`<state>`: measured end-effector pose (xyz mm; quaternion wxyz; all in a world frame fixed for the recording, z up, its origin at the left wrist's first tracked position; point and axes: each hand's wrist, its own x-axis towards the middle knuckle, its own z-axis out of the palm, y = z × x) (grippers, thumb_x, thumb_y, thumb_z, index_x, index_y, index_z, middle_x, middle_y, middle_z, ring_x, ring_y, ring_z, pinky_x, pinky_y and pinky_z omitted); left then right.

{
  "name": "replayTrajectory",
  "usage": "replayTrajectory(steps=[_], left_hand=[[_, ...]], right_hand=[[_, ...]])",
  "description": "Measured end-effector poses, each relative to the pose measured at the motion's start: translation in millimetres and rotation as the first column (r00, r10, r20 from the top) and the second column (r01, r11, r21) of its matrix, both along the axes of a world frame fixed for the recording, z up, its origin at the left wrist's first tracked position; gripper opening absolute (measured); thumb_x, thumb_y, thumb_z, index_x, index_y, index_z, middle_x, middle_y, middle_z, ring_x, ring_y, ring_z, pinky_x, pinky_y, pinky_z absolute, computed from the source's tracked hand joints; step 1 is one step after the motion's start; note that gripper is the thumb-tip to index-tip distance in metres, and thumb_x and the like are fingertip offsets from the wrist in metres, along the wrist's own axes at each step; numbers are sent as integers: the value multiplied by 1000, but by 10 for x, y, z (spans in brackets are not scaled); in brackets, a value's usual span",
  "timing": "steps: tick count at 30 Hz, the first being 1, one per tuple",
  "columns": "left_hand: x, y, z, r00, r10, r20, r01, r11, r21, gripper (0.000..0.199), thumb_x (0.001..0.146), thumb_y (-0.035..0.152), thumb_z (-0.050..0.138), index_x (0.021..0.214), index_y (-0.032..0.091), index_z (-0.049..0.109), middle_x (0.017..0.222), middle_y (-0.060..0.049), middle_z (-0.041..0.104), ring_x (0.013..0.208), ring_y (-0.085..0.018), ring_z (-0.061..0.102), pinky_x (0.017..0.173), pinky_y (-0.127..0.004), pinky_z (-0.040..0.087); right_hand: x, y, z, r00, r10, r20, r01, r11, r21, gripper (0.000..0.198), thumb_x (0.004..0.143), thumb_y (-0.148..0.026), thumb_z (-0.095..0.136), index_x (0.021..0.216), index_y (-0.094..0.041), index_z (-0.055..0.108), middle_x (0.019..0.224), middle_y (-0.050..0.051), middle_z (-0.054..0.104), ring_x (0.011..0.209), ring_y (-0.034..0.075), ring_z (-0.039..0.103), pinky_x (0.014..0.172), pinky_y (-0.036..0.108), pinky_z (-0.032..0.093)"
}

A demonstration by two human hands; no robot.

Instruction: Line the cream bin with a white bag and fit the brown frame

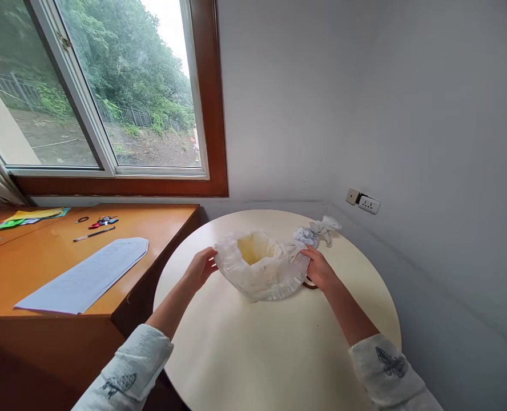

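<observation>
A translucent white plastic bag (274,282) spreads around a yellowish opening (256,248) on the round table. Whether that yellow is a container inside the bag or the bag's own lining, I cannot tell. On the left, my left hand (202,266) pinches the bag's edge between thumb and fingers. Opposite it, my right hand (318,267) grips a gathered part of the same bag. A brown curved piece (310,283) peeks out below my right hand, mostly hidden. Just beyond that hand lies a knotted, crumpled clear plastic bag (317,231).
The round cream table (253,354) stands beside a wooden desk (163,228). Papers (91,274), a pen (94,234), keys (103,222) and coloured sheets (33,216) lie on the desk. Behind are a window (129,85) and a wall socket (369,204).
</observation>
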<state>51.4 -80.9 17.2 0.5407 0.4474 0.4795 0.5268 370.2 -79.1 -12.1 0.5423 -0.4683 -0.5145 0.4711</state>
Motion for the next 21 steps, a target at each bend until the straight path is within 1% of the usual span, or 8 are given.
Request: replayTrajectory(steps=[2, 4, 5, 6, 10, 15, 18, 21], left_hand=[[-14, -26, 120, 997, -8, 79, 4, 999, 50, 14, 59, 27, 53, 59, 18, 42, 61, 4, 48, 53, -9, 47, 54, -23, 44], [-19, -47, 225, 991, -34, 130, 21, 995, 96, 13, 59, 25, 53, 57, 18, 42, 60, 3, 47, 53, -8, 46, 51, -21, 42], [-19, -53, 274, 988, -50, 147, 33, 993, 117, 12, 59, 24, 53, 57, 18, 42, 60, 3, 47, 53, -9, 46, 51, -21, 41], [-19, -54, 320, 985, -65, 158, 44, 990, 135, 12, 58, 23, 52, 56, 18, 42, 59, 3, 47, 53, -9, 45, 51, -22, 41], [-32, -31, 489, 980, -95, 174, 60, 978, 199, 8, 58, 19, 51, 54, 17, 44, 59, 1, 48, 55, -10, 46, 52, -23, 41], [-98, 6, 660, 987, -85, 136, 49, 967, 248, 6, 58, 16, 52, 54, 18, 47, 58, 1, 48, 54, -10, 45, 50, -23, 39], [-140, 21, 759, 994, -78, 82, 54, 964, 259, 5, 58, 18, 56, 58, 17, 51, 59, 1, 50, 54, -10, 46, 50, -23, 38], [-172, 49, 860, 998, -59, 7, 55, 966, 251, 11, 58, 20, 62, 60, 16, 53, 59, 1, 52, 53, -9, 47, 50, -22, 39]], right_hand=[[2, -34, 88, 972, 37, -231, -44, 999, -21, 24, 68, -31, 55, 90, -22, 60, 93, 3, 67, 85, 19, 61, 74, 30, 47], [-6, -69, 180, 886, 58, -460, -89, 995, -47, 26, 64, -24, 57, 90, -23, 60, 96, 1, 67, 91, 19, 60, 79, 31, 47], [-12, -88, 230, 846, 64, -530, -108, 993, -53, 27, 63, -22, 57, 90, -24, 60, 96, 1, 67, 93, 20, 60, 81, 32, 47], [-17, -107, 282, 828, 74, -556, -123, 991, -51, 28, 63, -21, 55, 91, -24, 60, 96, 1, 67, 95, 20, 59, 82, 33, 46], [9, -172, 477, 844, 163, -510, -177, 984, 21, 31, 66, -24, 47, 94, -22, 61, 103, 4, 66, 102, 24, 57, 87, 40, 45], [176, -188, 605, 902, 171, -395, -125, 982, 141, 27, 66, -24, 44, 88, -23, 60, 107, 4, 64, 107, 23, 55, 90, 41, 43], [290, -205, 696, 861, 185, -474, -121, 979, 161, 19, 65, -21, 50, 82, -25, 57, 100, 2, 65, 99, 21, 58, 84, 38, 46], [371, -232, 828, 814, 212, -541, -172, 977, 124, 16, 67, -21, 57, 82, -25, 54, 90, 0, 64, 82, 17, 60, 69, 31, 49]])
